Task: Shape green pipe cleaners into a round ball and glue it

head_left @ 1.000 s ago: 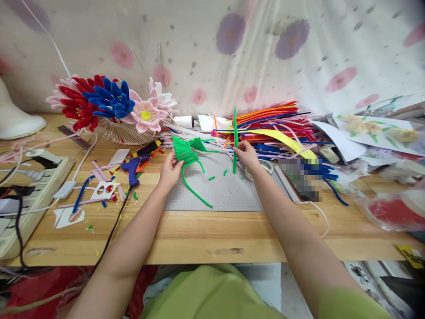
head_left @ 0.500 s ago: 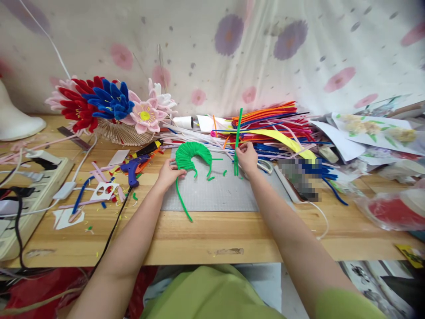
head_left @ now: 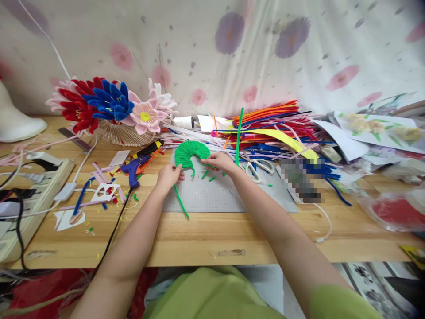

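Observation:
A green C-shaped piece wound with pipe cleaner [head_left: 190,151] rests over the grey cutting mat [head_left: 212,195]. My left hand [head_left: 170,177] is closed on its lower left end, and a loose green tail [head_left: 181,201] hangs below the fingers. At the piece's right end, my right hand [head_left: 221,162] pinches with thumb and fingertips; those fingers hide the end they grip. Behind that hand lies a long green pipe cleaner [head_left: 239,137], partly covered by the wrist. Short green offcuts [head_left: 211,179] lie on the mat below my right hand.
White-handled scissors [head_left: 260,168] lie right of my right hand. Bundles of coloured pipe cleaners [head_left: 268,115] fill the back. Left are a blue glue gun [head_left: 133,170], fabric flowers [head_left: 109,104], scraps and a power strip [head_left: 20,212]. A blurred device [head_left: 300,181] sits at the right.
My right hand has moved left from the long green pipe cleaner to the C-shaped piece's right end. The scissors are now uncovered. My left hand stays at the left end.

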`<action>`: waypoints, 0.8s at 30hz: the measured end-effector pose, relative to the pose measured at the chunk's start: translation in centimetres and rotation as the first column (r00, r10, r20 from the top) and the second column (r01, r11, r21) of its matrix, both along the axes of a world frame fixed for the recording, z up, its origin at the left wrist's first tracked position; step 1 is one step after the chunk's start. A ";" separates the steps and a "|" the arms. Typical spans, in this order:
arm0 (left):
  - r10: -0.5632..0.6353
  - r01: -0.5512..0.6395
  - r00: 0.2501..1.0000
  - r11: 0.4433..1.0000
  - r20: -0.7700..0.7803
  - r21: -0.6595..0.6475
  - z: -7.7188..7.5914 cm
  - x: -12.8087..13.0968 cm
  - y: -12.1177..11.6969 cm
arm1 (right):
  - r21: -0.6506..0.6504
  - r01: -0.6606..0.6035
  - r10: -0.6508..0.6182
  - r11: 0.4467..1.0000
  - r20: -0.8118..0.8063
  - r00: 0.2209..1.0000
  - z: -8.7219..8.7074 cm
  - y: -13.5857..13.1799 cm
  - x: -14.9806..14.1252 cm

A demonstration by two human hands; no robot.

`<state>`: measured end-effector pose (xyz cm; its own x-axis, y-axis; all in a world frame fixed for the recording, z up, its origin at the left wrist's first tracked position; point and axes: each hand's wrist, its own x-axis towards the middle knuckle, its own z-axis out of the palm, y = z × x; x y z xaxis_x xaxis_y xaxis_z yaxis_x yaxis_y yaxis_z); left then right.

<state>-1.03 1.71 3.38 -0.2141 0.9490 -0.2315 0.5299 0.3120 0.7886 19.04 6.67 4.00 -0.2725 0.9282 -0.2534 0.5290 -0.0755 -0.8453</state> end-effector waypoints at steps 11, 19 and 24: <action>-0.205 0.205 0.758 0.976 -0.619 -0.072 0.7 3.6 0.4 | 0.060 -0.056 0.055 0.997 0.013 0.998 -2.6 -1.5 -2.0; -0.158 0.119 0.952 0.980 -0.263 -0.158 0.7 3.5 1.9 | 0.335 0.094 -0.090 0.938 -0.025 0.996 -3.6 -3.5 -3.3; -0.109 0.074 0.919 0.992 -0.379 -0.106 0.4 3.8 2.2 | 0.332 0.125 -0.072 0.935 -0.168 0.983 -3.7 -3.9 -3.2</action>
